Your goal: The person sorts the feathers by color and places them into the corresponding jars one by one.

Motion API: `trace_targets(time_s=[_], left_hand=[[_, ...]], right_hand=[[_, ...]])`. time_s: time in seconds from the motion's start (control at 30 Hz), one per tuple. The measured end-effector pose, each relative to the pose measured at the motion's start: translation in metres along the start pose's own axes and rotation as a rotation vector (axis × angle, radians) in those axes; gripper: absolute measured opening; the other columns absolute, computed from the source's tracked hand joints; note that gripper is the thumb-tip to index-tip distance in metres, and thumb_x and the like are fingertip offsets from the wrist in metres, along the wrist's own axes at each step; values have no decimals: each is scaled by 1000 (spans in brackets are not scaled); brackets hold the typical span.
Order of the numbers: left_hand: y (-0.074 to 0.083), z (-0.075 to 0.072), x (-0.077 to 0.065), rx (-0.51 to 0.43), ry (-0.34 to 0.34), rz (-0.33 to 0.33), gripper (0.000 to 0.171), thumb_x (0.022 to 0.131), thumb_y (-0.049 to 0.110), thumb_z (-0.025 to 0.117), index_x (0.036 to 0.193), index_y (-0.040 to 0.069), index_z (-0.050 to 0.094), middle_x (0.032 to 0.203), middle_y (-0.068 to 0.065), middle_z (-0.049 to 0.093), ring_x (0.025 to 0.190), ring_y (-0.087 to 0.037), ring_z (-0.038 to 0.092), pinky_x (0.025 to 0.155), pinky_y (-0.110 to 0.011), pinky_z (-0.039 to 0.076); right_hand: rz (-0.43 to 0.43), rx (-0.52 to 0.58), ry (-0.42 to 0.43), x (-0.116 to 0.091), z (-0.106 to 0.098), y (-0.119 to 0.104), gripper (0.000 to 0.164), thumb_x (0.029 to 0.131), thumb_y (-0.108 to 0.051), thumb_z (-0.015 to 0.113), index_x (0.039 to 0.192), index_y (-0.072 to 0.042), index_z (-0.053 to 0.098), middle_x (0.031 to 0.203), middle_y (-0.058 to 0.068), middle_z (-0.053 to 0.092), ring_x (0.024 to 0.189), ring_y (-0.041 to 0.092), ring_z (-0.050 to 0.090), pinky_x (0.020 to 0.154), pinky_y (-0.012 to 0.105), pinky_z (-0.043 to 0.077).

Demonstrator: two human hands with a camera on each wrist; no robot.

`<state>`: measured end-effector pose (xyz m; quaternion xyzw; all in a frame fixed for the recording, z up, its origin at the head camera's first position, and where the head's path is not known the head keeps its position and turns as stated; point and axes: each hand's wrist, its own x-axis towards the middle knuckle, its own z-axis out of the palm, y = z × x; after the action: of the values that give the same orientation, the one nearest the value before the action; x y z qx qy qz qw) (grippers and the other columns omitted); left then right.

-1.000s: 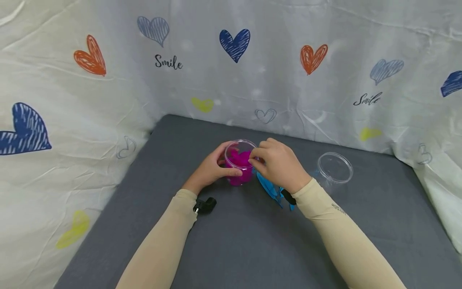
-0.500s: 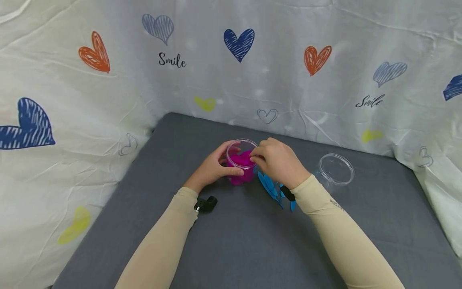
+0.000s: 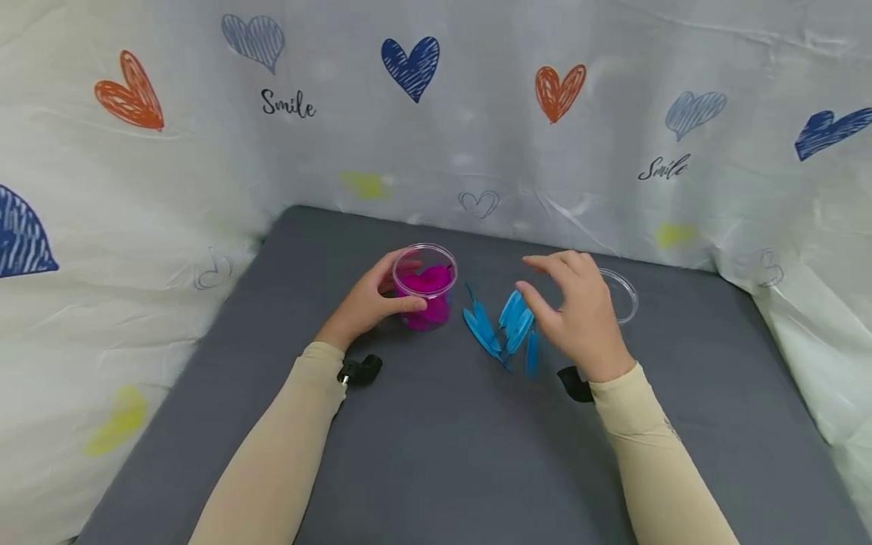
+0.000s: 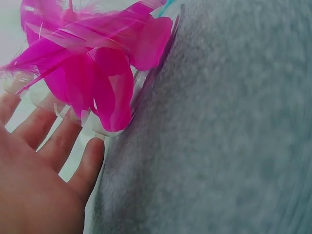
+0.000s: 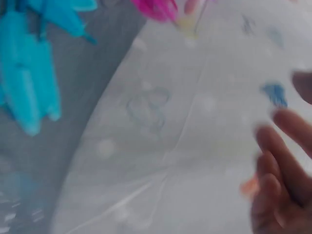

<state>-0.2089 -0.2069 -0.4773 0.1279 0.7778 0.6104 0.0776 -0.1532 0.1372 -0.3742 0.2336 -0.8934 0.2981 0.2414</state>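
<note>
Feathers [image 3: 428, 279], vivid magenta, inside clear jar [image 3: 443, 292].

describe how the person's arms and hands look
The left sleeve and right sleeve are cream and close-fitting, ending at the wrist; the right has a small, unreadable dark marking. A black device sits at each wrist. The left hand and right hand wear no gloves.

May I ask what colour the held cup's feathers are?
Magenta feathers, seen best in the left wrist view.

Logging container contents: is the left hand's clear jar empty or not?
Not empty: magenta feathers show through the wall of the clear jar and its open top.
</note>
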Motion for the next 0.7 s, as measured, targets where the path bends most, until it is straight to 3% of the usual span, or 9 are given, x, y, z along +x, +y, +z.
trace_targets(time_s=[0.2, 0.3, 0.4, 0.5, 0.57, 0.63, 0.7], left_hand=[[-8, -59, -25, 48, 46, -40, 94, 90, 25, 90, 167, 36, 36, 166, -2, 51, 151, -31, 51, 126, -63, 39], [-3, -83, -43, 123, 96, -35, 104, 89, 18, 91, 171, 34, 28, 170, -4, 46, 157, -33, 44, 129, -64, 33], [17, -99, -63, 220, 214, 35, 109, 86, 18, 94, 171, 34, 28, 170, 0, 46, 159, -27, 40, 132, -59, 30], [55, -99, -74, 339, 353, 177, 99, 85, 20, 94, 166, 35, 39, 164, 3, 53, 154, -20, 46, 130, -49, 33], [84, -88, -75, 437, 396, 287, 88, 87, 21, 93, 161, 33, 48, 157, 3, 59, 147, -18, 53, 126, -46, 39], [109, -71, -70, 545, 383, 377, 73, 90, 24, 90, 154, 27, 57, 146, 1, 66, 135, -18, 62, 117, -44, 49], [128, -51, -62, 635, 308, 406, 57, 94, 28, 86, 146, 19, 64, 133, -1, 72, 119, -18, 70, 105, -43, 58]], right_hand=[[222, 169, 322, -14, 23, 11, 51, 100, -30, 77, 145, -9, 66, 134, 19, 64, 119, 37, 56, 98, 48, 48], [334, 231, 387, -18, 40, 21, 63, 97, -37, 78, 152, -12, 59, 142, 20, 58, 128, 34, 50, 106, 48, 44], [411, 310, 397, -19, 56, 29, 71, 97, -42, 79, 157, -16, 53, 149, 17, 55, 136, 32, 49, 113, 46, 41], [458, 414, 382, -19, 71, 35, 72, 97, -44, 79, 158, -19, 51, 153, 11, 57, 142, 28, 52, 118, 48, 40], [484, 483, 366, -21, 81, 38, 71, 97, -45, 78, 158, -21, 50, 155, 8, 58, 144, 23, 53, 120, 47, 39], [504, 535, 347, -24, 90, 38, 71, 98, -45, 77, 159, -21, 49, 156, 4, 59, 145, 19, 53, 121, 49, 39], [513, 575, 318, -28, 98, 38, 73, 98, -43, 77, 160, -20, 47, 158, 3, 58, 147, 18, 52, 123, 49, 37]])
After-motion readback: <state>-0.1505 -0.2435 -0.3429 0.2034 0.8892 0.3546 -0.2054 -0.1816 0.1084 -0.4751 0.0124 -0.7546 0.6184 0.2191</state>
